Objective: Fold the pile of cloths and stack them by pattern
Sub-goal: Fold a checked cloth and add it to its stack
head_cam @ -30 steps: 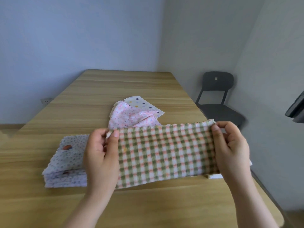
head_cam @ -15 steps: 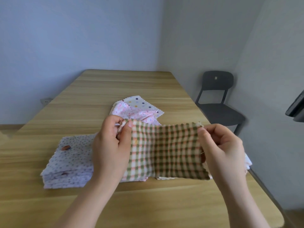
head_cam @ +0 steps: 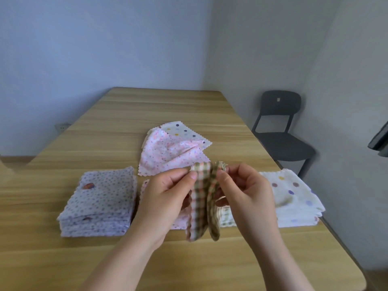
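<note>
As our left hand (head_cam: 168,198) and right hand (head_cam: 245,192) are coming together, each pinching a top corner, we are folding the checked cloth (head_cam: 201,204) in half, almost ready to stack.

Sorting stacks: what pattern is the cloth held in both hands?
The held fabric cloth is green, orange and white check; head view.

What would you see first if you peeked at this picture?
Right in the middle, the left hand and right hand pinch the top of a green and pink checked cloth, which hangs doubled over above the wooden table. A neat stack of purple-speckled cloths sits to its left, a stack of white polka-dot cloths to its right, and a loose pink flowery cloth lies behind.
</note>
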`<state>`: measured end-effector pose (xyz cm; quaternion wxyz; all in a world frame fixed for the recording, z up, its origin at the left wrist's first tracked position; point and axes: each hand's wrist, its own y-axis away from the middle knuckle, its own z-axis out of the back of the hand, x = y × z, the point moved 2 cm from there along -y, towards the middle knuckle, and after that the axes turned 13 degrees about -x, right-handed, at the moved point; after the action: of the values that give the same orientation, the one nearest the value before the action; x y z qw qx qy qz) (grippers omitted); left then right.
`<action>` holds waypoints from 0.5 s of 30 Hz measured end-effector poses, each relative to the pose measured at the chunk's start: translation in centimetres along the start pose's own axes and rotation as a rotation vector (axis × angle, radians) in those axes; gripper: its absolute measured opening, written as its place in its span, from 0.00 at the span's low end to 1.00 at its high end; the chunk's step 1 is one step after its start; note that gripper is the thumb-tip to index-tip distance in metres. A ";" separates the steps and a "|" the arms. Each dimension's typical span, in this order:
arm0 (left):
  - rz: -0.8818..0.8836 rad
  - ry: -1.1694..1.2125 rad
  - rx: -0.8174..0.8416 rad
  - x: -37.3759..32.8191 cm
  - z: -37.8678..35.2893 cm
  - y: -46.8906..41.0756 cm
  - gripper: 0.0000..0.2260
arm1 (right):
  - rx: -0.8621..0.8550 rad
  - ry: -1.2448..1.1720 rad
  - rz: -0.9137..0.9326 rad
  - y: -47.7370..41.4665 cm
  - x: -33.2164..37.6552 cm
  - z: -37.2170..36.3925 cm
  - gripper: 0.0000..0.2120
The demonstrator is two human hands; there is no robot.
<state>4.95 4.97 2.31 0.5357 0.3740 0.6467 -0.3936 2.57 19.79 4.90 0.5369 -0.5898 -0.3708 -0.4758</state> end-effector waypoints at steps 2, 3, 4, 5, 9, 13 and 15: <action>-0.012 -0.015 -0.019 -0.1 0.0 0.1 0.16 | -0.009 -0.021 0.008 0.0 0.3 0.1 0.06; -0.030 -0.028 -0.040 -0.1 0.0 0.1 0.15 | -0.007 -0.028 0.020 0.1 0.5 0.1 0.06; -0.051 -0.038 -0.049 -0.2 -0.1 0.1 0.15 | 0.000 -0.029 0.036 0.2 0.7 0.0 0.06; -0.071 -0.040 -0.050 -0.5 -0.2 0.1 0.16 | 0.008 -0.023 0.052 0.4 0.8 -0.2 0.06; -0.122 -0.035 -0.044 -1.1 -0.6 0.3 0.18 | 0.065 0.034 0.101 0.5 0.9 -0.6 0.07; -0.152 -0.081 -0.054 -1.2 -0.3 0.4 0.16 | 0.213 0.002 0.049 0.4 0.9 -0.6 0.18; -0.210 -0.146 -0.076 -1.3 -0.1 0.2 0.15 | 0.268 0.041 0.059 0.4 0.7 -0.6 0.21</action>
<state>5.28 5.04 3.53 0.5509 0.2541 0.6562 -0.4486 3.04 19.10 5.43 0.6321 -0.5134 -0.4025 -0.4181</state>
